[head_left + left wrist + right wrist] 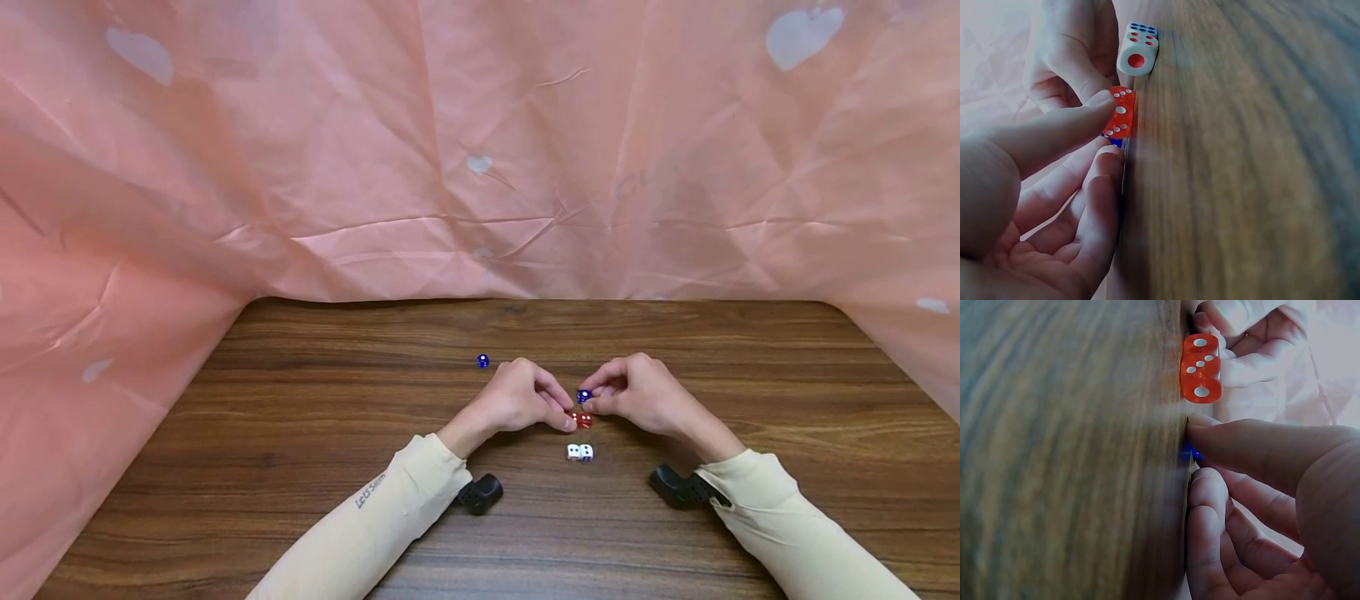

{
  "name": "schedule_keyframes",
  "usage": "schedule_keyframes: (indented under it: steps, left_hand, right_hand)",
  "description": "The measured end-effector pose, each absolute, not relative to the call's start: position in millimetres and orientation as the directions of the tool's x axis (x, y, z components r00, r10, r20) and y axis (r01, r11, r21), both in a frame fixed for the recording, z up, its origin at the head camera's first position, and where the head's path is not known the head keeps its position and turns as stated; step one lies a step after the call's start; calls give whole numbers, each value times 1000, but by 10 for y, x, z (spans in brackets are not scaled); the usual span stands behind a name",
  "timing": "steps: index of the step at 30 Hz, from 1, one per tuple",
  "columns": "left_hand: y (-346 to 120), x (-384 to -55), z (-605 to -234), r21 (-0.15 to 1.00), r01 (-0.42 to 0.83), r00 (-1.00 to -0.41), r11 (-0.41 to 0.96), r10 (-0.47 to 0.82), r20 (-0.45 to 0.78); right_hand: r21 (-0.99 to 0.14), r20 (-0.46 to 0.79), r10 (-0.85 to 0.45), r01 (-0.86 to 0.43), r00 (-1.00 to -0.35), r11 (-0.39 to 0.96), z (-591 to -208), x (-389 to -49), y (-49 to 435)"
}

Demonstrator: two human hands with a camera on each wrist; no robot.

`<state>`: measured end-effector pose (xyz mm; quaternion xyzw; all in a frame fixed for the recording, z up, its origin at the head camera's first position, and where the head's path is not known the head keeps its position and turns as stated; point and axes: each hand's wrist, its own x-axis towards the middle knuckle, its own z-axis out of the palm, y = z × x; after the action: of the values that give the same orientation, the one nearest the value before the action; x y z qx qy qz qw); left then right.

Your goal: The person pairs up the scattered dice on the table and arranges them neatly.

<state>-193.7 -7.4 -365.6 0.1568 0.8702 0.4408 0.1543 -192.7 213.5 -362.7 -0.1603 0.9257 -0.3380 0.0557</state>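
Two red dice (583, 420) sit side by side on the table, faces touching. My left hand (517, 397) pinches the left red die (1121, 111) between thumb and fingertips. Just beyond the red pair, my right hand (645, 394) pinches a blue die (584, 396) between its thumb and fingers. In the right wrist view most of that blue die (1195, 452) is hidden behind the thumb, while both red dice (1201, 378) show plainly. Closer to the body, two white dice (580, 452) stand together in a row.
Another blue die (482, 361) lies alone farther back, left of the hands. The wooden table (337, 375) is bordered at the back and sides by a pink cloth (360, 167) with pale hearts. Black wrist devices (480, 494) stick out below both sleeves.
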Motion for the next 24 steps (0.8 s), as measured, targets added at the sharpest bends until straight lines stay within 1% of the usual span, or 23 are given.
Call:
schedule_keyframes:
  steps: [4, 9, 17, 24]
  left_hand:
    - [-143, -1981, -3607, 808, 178, -914, 562, 399, -76]
    - [-318, -2078, -3509, 778, 216, -947, 590, 321, 20]
    - [-569, -2198, -3426, 735, 172, -982, 656, 170, 78]
    - [-708, -2273, -3405, 694, 98, -995, 714, 72, 66]
  right_hand:
    - [-647, 0, -335, -255, -942, 718, -3629, -1929, 2135]
    - [-652, 4, -336, -258, -942, 713, -3629, -1931, 2132]
    - [-657, 4, -338, -257, -941, 709, -3635, -1930, 2144]
    - [-661, 1, -339, -255, -941, 706, -3635, -1935, 2146]
